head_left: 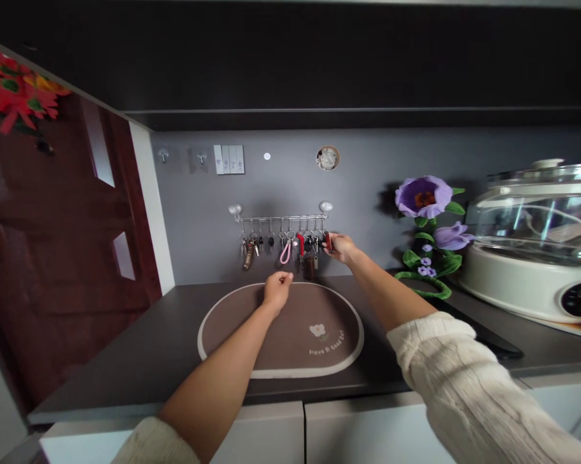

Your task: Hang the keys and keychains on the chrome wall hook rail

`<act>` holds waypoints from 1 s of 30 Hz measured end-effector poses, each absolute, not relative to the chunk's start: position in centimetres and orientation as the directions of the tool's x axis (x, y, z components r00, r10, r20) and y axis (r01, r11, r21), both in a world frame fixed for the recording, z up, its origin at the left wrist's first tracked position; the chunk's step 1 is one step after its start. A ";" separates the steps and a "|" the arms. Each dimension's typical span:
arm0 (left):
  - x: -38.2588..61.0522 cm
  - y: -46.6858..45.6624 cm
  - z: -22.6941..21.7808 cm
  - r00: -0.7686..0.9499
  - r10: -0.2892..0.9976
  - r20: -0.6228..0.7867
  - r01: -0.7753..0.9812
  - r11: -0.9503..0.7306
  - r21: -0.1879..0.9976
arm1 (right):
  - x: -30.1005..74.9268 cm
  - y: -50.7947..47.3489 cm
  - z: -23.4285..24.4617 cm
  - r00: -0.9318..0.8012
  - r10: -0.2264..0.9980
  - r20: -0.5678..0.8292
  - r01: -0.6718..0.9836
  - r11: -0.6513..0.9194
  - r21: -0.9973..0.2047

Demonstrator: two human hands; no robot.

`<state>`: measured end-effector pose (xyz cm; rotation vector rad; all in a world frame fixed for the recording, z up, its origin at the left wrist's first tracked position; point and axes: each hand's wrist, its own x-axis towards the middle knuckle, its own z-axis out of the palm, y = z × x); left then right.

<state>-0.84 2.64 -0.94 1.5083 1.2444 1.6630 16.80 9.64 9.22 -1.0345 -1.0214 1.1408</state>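
Note:
A metal hook rack (281, 219) is fixed to the grey wall, with several bunches of keys hanging from it. At its right end my right hand (341, 247) is closed on a small reddish-brown key fob (328, 242). Among the hanging things are a pink loop strap (285, 252), a red strap (300, 245) and a brown tag (248, 256). Lower and to the left, my left hand (276, 290) is held over the brown mat (252, 322), below the keys. Its fingers are curled together; whatever they may hold is hidden.
Purple artificial flowers (424, 197) stand to the right, beside a white appliance with a clear cover (513, 277). A dark flat object (488, 335) lies on the counter (140, 348). Overhead runs a dark cabinet (290, 64). A dark red door (44, 258) is at left.

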 end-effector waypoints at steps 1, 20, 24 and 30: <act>-0.9 2.6 -0.9 -0.204 0.876 0.437 0.171 -0.408 0.897 | 16.8 9.6 9.2 0.126 0.987 0.097 -0.194 0.121 -0.973; -2.5 -2.5 2.2 -0.183 0.933 0.310 0.020 -0.312 0.950 | 14.2 -0.8 6.2 0.085 0.996 -0.010 -0.226 0.009 -0.974; -4.3 -6.5 4.4 -0.002 0.822 0.569 0.064 -0.568 0.821 | 12.6 -5.0 7.1 -0.065 0.943 0.327 -0.209 0.307 -0.928; -7.3 -12.7 5.1 0.141 0.713 0.687 0.237 -0.698 0.676 | 11.8 -9.9 5.4 -0.188 0.818 0.543 -0.084 0.537 -0.839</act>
